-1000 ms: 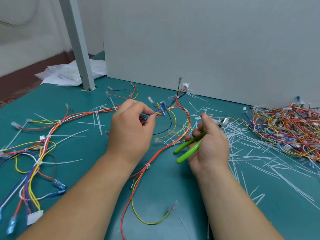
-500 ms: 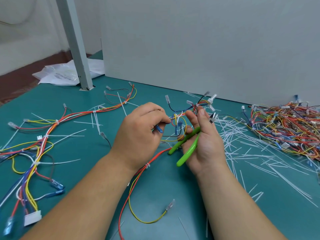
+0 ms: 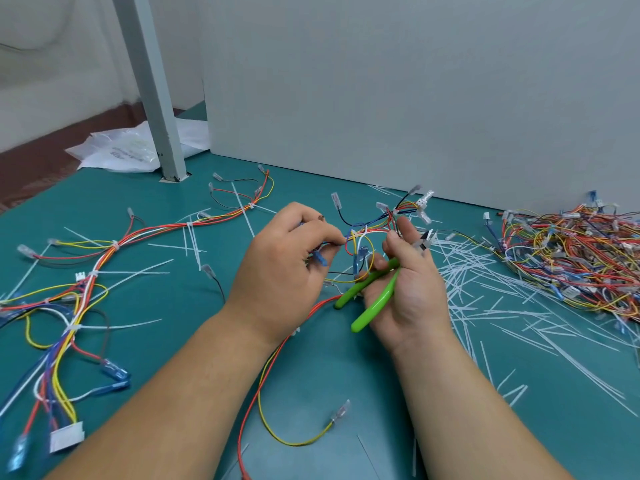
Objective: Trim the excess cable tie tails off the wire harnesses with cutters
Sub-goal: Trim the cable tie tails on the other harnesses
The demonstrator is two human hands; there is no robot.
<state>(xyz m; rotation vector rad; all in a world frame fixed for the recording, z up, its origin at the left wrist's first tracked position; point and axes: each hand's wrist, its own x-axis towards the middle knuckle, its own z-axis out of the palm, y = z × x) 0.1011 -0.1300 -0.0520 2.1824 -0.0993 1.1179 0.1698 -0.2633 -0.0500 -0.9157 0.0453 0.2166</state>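
Teal matting is covering the table [image 3: 173, 358], with a grey panel [image 3: 381, 98] standing along its far edge. Over the middle, the left hand [image 3: 287, 268] is pinching the wires of a harness [image 3: 375, 231], its fingers [image 3: 329, 237] closing together on the strands just left of a white cable tie [image 3: 362, 233]. The bundle is running roughly left to right between the two hands, so the tie is sitting in the short gap between them.

The right hand [image 3: 412, 292] is gripping the cutters [image 3: 367, 283], its lower fingers curling round the green handles while the upper fingers [image 3: 405, 233] are reaching up to touch the wires. The handles are standing spread apart; the blades themselves are too small to read. The cutter head is lying just right of that hand and pointing away from the tie, so the right hand, being nearer, would probably need to swing it back leftward, across the bundle's length.

Cut tails [image 3: 485, 289] are littering the table to the right, beside a heap of harnesses [image 3: 571, 258].
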